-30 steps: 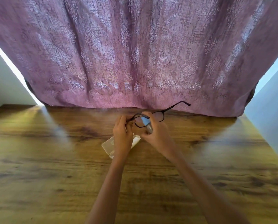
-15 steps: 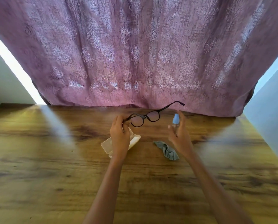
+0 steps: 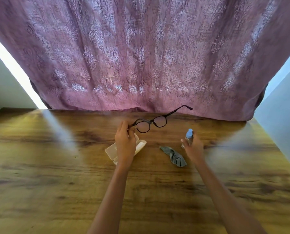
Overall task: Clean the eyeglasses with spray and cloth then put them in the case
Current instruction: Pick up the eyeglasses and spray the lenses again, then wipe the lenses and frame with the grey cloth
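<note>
With your left hand [image 3: 125, 142] pinching the glasses [image 3: 160, 120], stand the bottle [image 3: 189, 133] your right hand [image 3: 194, 148] grips upright beside the cloth [image 3: 174, 157].

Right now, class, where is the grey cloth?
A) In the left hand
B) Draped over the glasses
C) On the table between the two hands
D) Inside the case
C: the grey cloth lies crumpled on the wooden table, between the left hand holding the glasses and the right hand holding the spray bottle.
</note>
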`<state>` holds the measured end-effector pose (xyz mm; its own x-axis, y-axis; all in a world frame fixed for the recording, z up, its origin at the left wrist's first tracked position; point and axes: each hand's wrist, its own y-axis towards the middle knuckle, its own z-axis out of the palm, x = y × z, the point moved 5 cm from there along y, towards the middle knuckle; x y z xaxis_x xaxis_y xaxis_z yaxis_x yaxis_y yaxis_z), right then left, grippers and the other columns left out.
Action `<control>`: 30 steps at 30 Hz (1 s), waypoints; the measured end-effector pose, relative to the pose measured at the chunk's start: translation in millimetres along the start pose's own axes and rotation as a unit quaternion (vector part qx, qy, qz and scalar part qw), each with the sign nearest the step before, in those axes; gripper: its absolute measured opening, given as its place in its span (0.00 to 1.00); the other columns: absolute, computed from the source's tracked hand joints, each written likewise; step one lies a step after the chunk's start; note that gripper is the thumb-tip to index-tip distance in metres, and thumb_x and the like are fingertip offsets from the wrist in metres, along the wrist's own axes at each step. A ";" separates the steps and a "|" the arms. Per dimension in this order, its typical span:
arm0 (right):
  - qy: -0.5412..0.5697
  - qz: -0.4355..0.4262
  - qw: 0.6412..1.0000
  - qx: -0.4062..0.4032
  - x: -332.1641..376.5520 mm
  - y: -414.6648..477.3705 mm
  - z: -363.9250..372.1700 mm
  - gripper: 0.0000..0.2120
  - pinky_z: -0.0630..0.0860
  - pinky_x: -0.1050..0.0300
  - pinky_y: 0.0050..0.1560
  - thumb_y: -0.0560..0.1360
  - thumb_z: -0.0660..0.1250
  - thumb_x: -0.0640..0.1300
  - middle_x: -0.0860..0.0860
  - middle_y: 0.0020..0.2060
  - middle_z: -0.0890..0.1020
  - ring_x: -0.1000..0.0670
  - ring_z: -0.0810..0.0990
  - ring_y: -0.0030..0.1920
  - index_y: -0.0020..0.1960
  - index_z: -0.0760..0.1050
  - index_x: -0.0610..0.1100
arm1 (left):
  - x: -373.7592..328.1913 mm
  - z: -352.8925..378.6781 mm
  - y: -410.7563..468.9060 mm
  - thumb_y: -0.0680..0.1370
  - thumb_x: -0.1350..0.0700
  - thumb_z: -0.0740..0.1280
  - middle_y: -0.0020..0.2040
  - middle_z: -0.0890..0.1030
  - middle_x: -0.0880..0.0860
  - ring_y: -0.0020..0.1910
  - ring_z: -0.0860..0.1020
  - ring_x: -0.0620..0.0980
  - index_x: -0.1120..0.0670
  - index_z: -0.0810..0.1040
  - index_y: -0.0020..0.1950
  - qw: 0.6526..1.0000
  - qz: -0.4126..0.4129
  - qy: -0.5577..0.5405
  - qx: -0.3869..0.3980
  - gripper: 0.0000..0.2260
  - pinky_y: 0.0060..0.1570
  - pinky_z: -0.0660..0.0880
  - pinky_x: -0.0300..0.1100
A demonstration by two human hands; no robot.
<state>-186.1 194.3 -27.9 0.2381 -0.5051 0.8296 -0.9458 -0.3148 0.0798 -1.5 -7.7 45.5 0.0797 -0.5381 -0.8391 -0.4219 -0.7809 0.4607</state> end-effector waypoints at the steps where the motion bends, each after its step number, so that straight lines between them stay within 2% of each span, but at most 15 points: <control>1: 0.004 0.011 1.000 -0.003 -2.2 -0.3 -0.3 0.17 0.69 0.65 0.38 0.75 0.69 0.40 0.50 0.42 0.77 0.52 0.77 0.41 0.62 0.71 0.37 | -0.3 0.1 -0.1 0.76 0.70 0.60 0.43 0.76 0.58 0.41 0.76 0.57 0.63 0.74 0.46 1.000 0.001 0.001 -0.001 0.05 0.42 0.75 0.59; 4: 0.023 0.038 0.999 0.000 -8.2 -3.4 -1.1 0.22 0.71 0.56 0.46 0.73 0.71 0.42 0.49 0.48 0.78 0.49 0.78 0.49 0.63 0.70 0.40 | 0.1 0.5 -0.3 0.76 0.71 0.60 0.43 0.76 0.57 0.40 0.76 0.57 0.63 0.74 0.46 1.000 0.002 0.002 -0.002 0.06 0.42 0.75 0.59; 6: 0.037 0.053 0.998 0.000 -13.0 -9.1 -3.0 0.24 0.72 0.56 0.46 0.72 0.73 0.45 0.52 0.50 0.77 0.52 0.77 0.48 0.64 0.68 0.44 | 0.5 0.9 -0.7 0.75 0.71 0.59 0.42 0.76 0.57 0.40 0.76 0.57 0.63 0.73 0.45 1.000 0.002 0.004 -0.001 0.06 0.41 0.75 0.59; 8: 0.044 0.078 0.996 -0.020 -19.7 -18.3 -8.5 0.21 0.73 0.59 0.42 0.71 0.74 0.48 0.52 0.49 0.78 0.54 0.77 0.44 0.59 0.68 0.47 | 1.2 1.5 -0.7 0.75 0.71 0.59 0.42 0.76 0.57 0.40 0.75 0.56 0.63 0.73 0.45 1.000 -0.003 0.006 0.000 0.06 0.42 0.75 0.58; 10: 0.033 0.090 0.995 -0.031 -29.0 -27.9 -11.5 0.16 0.73 0.61 0.39 0.70 0.74 0.47 0.49 0.47 0.80 0.54 0.77 0.43 0.51 0.69 0.47 | 1.6 1.9 -0.3 0.76 0.71 0.60 0.42 0.76 0.57 0.41 0.76 0.56 0.62 0.74 0.45 1.000 -0.005 0.008 0.001 0.06 0.42 0.75 0.57; 12: -0.021 0.076 0.997 -0.004 -37.8 -36.8 -9.0 0.11 0.76 0.57 0.42 0.71 0.73 0.50 0.48 0.43 0.81 0.50 0.79 0.43 0.45 0.73 0.46 | 2.8 3.2 0.1 0.76 0.71 0.60 0.42 0.77 0.57 0.41 0.75 0.55 0.62 0.74 0.46 1.000 -0.008 0.010 0.004 0.06 0.42 0.75 0.55; 14: -0.062 0.064 0.995 0.051 -41.0 -44.8 -3.3 0.16 0.78 0.51 0.47 0.69 0.71 0.60 0.50 0.39 0.81 0.48 0.79 0.44 0.42 0.76 0.46 | 3.9 4.0 0.1 0.76 0.70 0.59 0.42 0.78 0.57 0.42 0.75 0.54 0.62 0.74 0.46 1.000 -0.010 0.017 0.007 0.06 0.42 0.74 0.51; 16: -0.102 0.061 0.988 0.099 -38.3 -48.3 1.6 0.23 0.78 0.52 0.47 0.64 0.71 0.67 0.52 0.40 0.79 0.50 0.77 0.45 0.42 0.75 0.48 | 4.4 4.7 0.0 0.76 0.70 0.60 0.42 0.78 0.57 0.42 0.75 0.53 0.62 0.74 0.46 1.000 -0.009 0.023 0.010 0.06 0.42 0.72 0.48; 17: -0.133 0.050 0.983 0.118 -35.1 -48.1 3.8 0.24 0.76 0.55 0.46 0.62 0.72 0.67 0.53 0.42 0.77 0.52 0.75 0.45 0.43 0.74 0.49 | 4.7 5.3 -0.3 0.76 0.70 0.60 0.42 0.78 0.57 0.42 0.75 0.53 0.62 0.74 0.46 1.000 -0.008 0.025 0.010 0.06 0.41 0.72 0.47; 20: -0.184 0.030 0.969 0.160 -27.3 -44.1 10.0 0.21 0.71 0.63 0.42 0.64 0.76 0.59 0.54 0.45 0.75 0.55 0.72 0.45 0.49 0.73 0.50 | 5.1 6.8 -1.2 0.76 0.69 0.60 0.42 0.78 0.56 0.41 0.75 0.53 0.62 0.74 0.46 0.999 -0.015 0.027 0.012 0.05 0.41 0.71 0.45; 22: -0.183 0.029 0.968 0.171 -22.0 -39.9 12.4 0.16 0.66 0.68 0.35 0.68 0.75 0.53 0.53 0.45 0.78 0.60 0.72 0.40 0.52 0.76 0.48 | 4.5 6.3 -1.3 0.76 0.69 0.59 0.42 0.78 0.56 0.42 0.75 0.52 0.61 0.74 0.46 0.999 -0.017 0.025 0.013 0.06 0.41 0.70 0.43; 24: -0.177 0.021 0.970 0.165 -13.7 -36.3 12.2 0.14 0.64 0.71 0.33 0.71 0.73 0.49 0.55 0.42 0.78 0.62 0.71 0.37 0.53 0.77 0.46 | 3.6 5.1 -1.3 0.76 0.69 0.60 0.43 0.78 0.56 0.42 0.75 0.52 0.61 0.74 0.46 1.000 -0.014 0.023 0.012 0.07 0.42 0.71 0.44; 27: -0.138 0.000 0.979 0.150 4.7 -33.9 7.6 0.12 0.66 0.70 0.34 0.69 0.75 0.49 0.58 0.39 0.77 0.61 0.74 0.38 0.48 0.76 0.47 | 2.3 2.7 -0.5 0.76 0.70 0.59 0.42 0.78 0.55 0.42 0.76 0.53 0.62 0.74 0.46 1.000 -0.014 0.020 0.010 0.06 0.42 0.73 0.48; 30: -0.035 -0.017 0.989 0.141 22.9 -36.6 3.1 0.10 0.73 0.68 0.39 0.68 0.76 0.46 0.56 0.42 0.80 0.57 0.79 0.43 0.43 0.75 0.47 | 1.1 0.2 0.0 0.76 0.70 0.59 0.42 0.78 0.55 0.41 0.76 0.53 0.63 0.74 0.45 1.000 -0.015 0.018 0.006 0.06 0.42 0.74 0.51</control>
<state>-145.3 191.8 -13.6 0.2933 -0.5409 0.7883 -0.8399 -0.5396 -0.0578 -1.5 -8.3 44.5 0.1254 -0.5260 -0.8412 -0.4287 -0.7934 0.4322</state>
